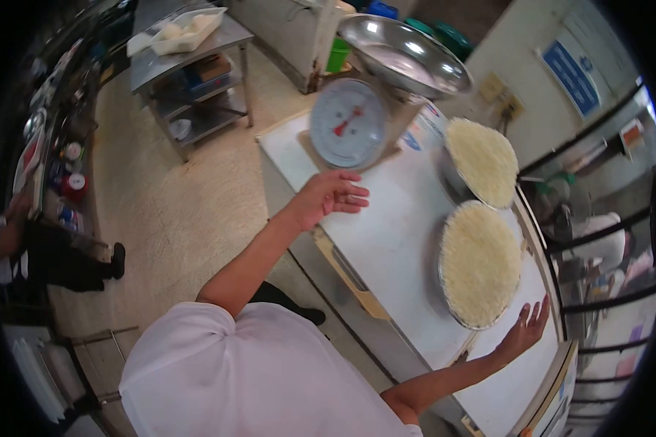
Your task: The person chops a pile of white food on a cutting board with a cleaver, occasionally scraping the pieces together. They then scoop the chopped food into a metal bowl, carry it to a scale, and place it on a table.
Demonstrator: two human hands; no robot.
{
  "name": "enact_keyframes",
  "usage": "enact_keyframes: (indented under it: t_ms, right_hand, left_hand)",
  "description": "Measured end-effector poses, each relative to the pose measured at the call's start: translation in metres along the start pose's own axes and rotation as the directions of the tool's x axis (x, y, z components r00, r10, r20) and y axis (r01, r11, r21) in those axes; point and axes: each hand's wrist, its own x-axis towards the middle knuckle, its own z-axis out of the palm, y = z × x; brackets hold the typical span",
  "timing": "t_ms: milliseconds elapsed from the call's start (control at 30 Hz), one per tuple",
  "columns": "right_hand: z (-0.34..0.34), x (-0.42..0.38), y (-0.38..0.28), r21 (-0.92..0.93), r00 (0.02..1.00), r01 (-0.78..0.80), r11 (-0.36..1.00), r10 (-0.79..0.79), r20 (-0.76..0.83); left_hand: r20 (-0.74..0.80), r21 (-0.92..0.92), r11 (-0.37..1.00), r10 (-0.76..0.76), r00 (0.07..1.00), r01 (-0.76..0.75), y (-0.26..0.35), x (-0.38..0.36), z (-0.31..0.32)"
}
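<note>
My left hand (332, 200) hovers over the near edge of the white worktop (393, 218), fingers loosely bent and apart, with nothing in them. Just beyond it stands a dial scale (348, 122) with a red needle and a wide shiny metal pan (408, 58) on top. My right hand (521, 331) is held with its fingers spread, beside the nearer bowl of pale shredded food (481, 266), which looks like grated cheese. Behind that sits a second bowl of the same food (482, 162). Both bowls are heaped to the rim, and the food hides their insides.
A barred window (598, 269) runs along the right of the worktop. Across the floor, a steel table (189, 54) carries a white tub (186, 33) with pale lumps in it. At the far left a person's dark-trousered leg (73, 258) shows near crowded shelves.
</note>
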Motion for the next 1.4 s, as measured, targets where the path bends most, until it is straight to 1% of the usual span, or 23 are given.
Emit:
enact_keyframes:
  t_ms: [67,133,200,267,300,333,400,433,500,633,700,733,800,867,967,1033,1067,1133,1267,1300,1333,1367,1400]
  right_hand:
    - [0.03,-0.025,-0.042,0.141,0.992,0.053,0.989,-0.036,-0.123]
    - [0.074,-0.067,-0.08,0.185,0.989,0.06,0.981,-0.034,-0.142]
    - [0.122,-0.121,-0.097,0.375,0.996,-0.081,0.924,0.09,-0.007]
    - [0.177,-0.184,-0.132,0.417,0.959,-0.199,0.887,0.089,0.269]
    - [0.198,-0.213,-0.134,0.288,0.864,-0.288,0.913,0.117,0.49]
    - [0.218,-0.241,-0.135,0.14,0.715,-0.34,0.93,0.159,0.681]
    - [0.25,-0.29,-0.145,0.141,0.546,-0.297,0.944,0.047,0.837]
    - [0.261,-0.302,-0.158,0.142,0.535,-0.302,0.943,0.044,0.844]
    - [0.283,-0.324,-0.182,0.104,0.333,-0.312,0.945,0.006,0.943]
    - [0.339,-0.345,-0.211,0.15,0.249,-0.244,0.958,-0.088,0.964]
    - [0.374,-0.348,-0.237,0.233,0.164,-0.053,0.971,-0.221,0.961]
    - [0.389,-0.351,-0.253,0.228,0.149,-0.061,0.972,-0.217,0.965]
    - [0.418,-0.356,-0.289,0.262,0.145,-0.17,0.95,-0.239,0.96]
    - [0.452,-0.364,-0.31,0.291,0.118,-0.142,0.946,-0.275,0.954]
    - [0.506,-0.377,-0.334,0.305,0.02,-0.246,0.92,-0.31,0.951]
    - [0.546,-0.384,-0.345,0.353,-0.027,-0.25,0.902,-0.371,0.928]
    - [0.567,-0.389,-0.35,0.365,-0.035,-0.263,0.893,-0.387,0.921]
    - [0.612,-0.388,-0.366,0.359,-0.097,-0.28,0.89,-0.398,0.912]
    - [0.698,-0.371,-0.414,0.409,-0.07,-0.331,0.851,-0.454,0.888]
    - [0.719,-0.366,-0.429,0.429,-0.072,-0.265,0.864,-0.461,0.884]
    - [0.737,-0.361,-0.442,0.444,-0.085,-0.192,0.875,-0.466,0.881]
    - [0.754,-0.357,-0.458,0.452,-0.07,-0.199,0.869,-0.473,0.878]
    - [0.772,-0.356,-0.469,0.455,-0.088,-0.187,0.871,-0.476,0.875]
  left_hand:
    - [-0.016,0.1,0.995,-0.011,1.0,0.012,0.012,-0.026,-0.01]
    - [-0.052,0.157,0.986,-0.046,0.998,0.053,0.021,-0.056,-0.03]
    - [-0.082,0.21,0.971,-0.102,0.991,0.118,0.025,-0.093,-0.058]
    - [-0.175,0.433,0.868,-0.183,0.967,0.242,0.019,-0.133,-0.096]
    - [-0.197,0.442,0.856,-0.198,0.96,0.267,0.014,-0.155,-0.118]
    - [-0.222,0.449,0.844,-0.213,0.952,0.293,0.009,-0.18,-0.14]
    - [-0.285,0.426,0.833,-0.246,0.926,0.353,0.009,-0.23,-0.178]
    - [-0.299,0.422,0.833,-0.243,0.923,0.357,0.013,-0.254,-0.193]
    - [-0.462,0.316,0.817,-0.311,0.83,0.482,0.028,-0.297,-0.217]
    - [-0.579,0.256,0.847,-0.251,0.776,0.465,0.071,-0.348,-0.255]
    - [-0.707,0.192,0.895,-0.158,0.69,0.402,0.096,-0.353,-0.273]
    - [-0.717,0.18,0.895,-0.165,0.677,0.409,0.108,-0.354,-0.281]
    - [-0.743,0.242,0.939,0.017,0.669,0.245,0.13,-0.348,-0.296]
    - [-0.764,0.244,0.947,0.053,0.644,0.211,0.153,-0.334,-0.305]
    - [-0.778,0.256,0.954,0.108,0.619,0.156,0.18,-0.31,-0.328]
    - [-0.745,0.282,0.94,0.089,0.661,0.191,0.191,-0.296,-0.349]
    - [-0.755,0.292,0.937,0.103,0.647,0.191,0.199,-0.291,-0.36]
    - [-0.768,0.284,0.891,-0.01,0.641,0.354,0.222,-0.277,-0.377]
    - [-0.796,0.286,0.868,-0.02,0.605,0.406,0.283,-0.258,-0.409]
    - [-0.801,0.274,0.87,-0.031,0.598,0.411,0.294,-0.257,-0.424]
    - [-0.822,0.335,0.844,0.045,0.568,0.418,0.304,-0.258,-0.442]
    - [-0.833,0.398,0.816,0.13,0.538,0.419,0.312,-0.259,-0.456]
    - [-0.837,0.388,0.828,0.132,0.531,0.406,0.324,-0.26,-0.466]
